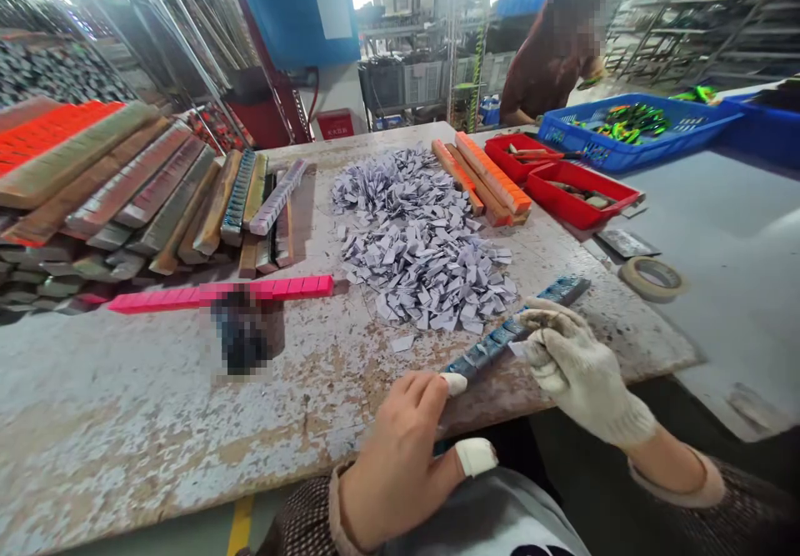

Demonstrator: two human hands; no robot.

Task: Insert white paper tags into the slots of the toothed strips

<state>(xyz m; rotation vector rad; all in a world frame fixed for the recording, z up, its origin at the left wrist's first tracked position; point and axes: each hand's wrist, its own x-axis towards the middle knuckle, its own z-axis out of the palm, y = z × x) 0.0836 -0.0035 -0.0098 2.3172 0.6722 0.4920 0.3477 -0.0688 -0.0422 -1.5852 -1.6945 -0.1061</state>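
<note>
A blue-grey notched bar point(493, 346) lies slanted near the table's front edge. My left hand point(416, 448), bare with white coverings on the thumb and a fingertip, rests at the bar's near end, its thumb spread apart from the fingers. In a white glove, my right hand point(572, 368) is over the right part of the bar, fingers pinched on a small white paper piece point(517, 348). Just beyond the bar spreads a large heap of small white paper pieces point(425, 243), with one loose piece point(402, 343) at its near side.
A pink bar point(300, 288) lies left, near stacked bars point(143, 181). Orange bars point(493, 174), red trays point(581, 197) and a tape roll point(652, 278) are to the right. Behind stand a blue basket point(637, 152) and a person point(550, 47).
</note>
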